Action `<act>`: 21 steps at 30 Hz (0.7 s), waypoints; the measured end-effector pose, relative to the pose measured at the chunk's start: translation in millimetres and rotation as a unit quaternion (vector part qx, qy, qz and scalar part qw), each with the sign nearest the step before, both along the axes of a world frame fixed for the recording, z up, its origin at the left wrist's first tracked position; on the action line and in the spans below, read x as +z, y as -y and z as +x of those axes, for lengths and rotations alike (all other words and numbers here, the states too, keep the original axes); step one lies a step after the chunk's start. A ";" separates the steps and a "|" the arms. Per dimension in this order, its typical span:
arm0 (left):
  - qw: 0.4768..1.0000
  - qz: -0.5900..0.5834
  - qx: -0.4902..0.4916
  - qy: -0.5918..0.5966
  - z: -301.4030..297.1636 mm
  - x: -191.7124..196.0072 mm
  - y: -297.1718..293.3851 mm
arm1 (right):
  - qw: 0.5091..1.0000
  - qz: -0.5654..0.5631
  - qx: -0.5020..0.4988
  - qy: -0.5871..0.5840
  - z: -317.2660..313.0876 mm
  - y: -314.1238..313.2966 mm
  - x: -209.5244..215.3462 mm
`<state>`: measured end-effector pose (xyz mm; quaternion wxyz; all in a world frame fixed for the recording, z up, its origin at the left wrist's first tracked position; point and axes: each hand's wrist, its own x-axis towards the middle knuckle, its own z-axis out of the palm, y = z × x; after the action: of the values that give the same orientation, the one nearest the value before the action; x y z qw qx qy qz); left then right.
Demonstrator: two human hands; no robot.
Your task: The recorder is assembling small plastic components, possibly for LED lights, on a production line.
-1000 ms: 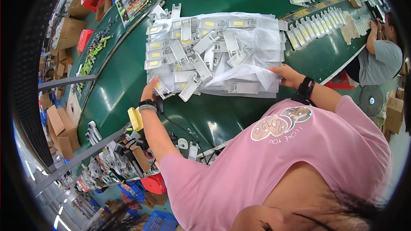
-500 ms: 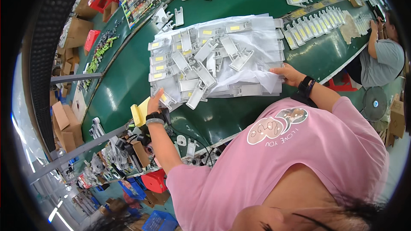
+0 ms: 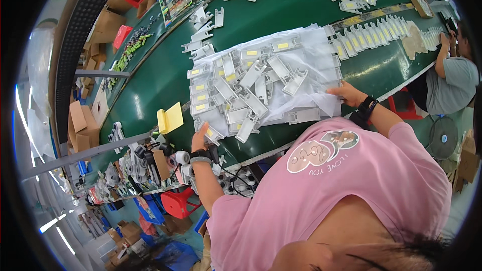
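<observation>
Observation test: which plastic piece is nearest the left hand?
The yellow-marked piece at the near corner of the pile, against the left hand; others lie farther.

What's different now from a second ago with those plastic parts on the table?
The stack of parts has been drawn toward the person, its left end most, with the left hand and right hand at its edges. More of the loose parts behind it and the yellow pad shows. Both hands keep their places; the row at right looks unchanged.
</observation>
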<state>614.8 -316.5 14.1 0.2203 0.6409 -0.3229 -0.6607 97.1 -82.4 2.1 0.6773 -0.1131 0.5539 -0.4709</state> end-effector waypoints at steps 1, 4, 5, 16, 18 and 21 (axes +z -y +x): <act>1.000 -0.001 0.003 0.000 3.3 -2.6 -6.4 | 1.000 -0.001 0.003 0.000 -1.5 -1.5 0.9; 1.000 -0.001 0.008 -0.009 7.1 -6.7 -26.1 | 1.000 0.007 0.020 0.006 -8.8 -6.2 1.2; 1.000 -0.001 0.010 -0.009 7.5 -8.3 -33.1 | 1.000 0.007 0.024 0.007 -13.0 -8.9 -0.3; 0.999 0.017 -0.004 0.047 -12.7 16.3 -73.3 | 0.996 0.020 0.082 -0.022 -26.4 -18.1 17.0; 0.997 0.019 -0.018 0.069 -8.8 11.8 -75.7 | 0.992 0.039 0.101 -0.071 -24.2 -15.3 29.0; 0.996 0.056 0.004 0.074 -1.3 6.9 -71.4 | 0.969 0.072 0.122 -0.204 -20.5 -16.7 33.5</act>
<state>613.5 -245.1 21.1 0.1616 0.7009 -0.2982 -0.6275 76.6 -65.8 35.6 0.6086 -0.2245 0.6946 -0.3110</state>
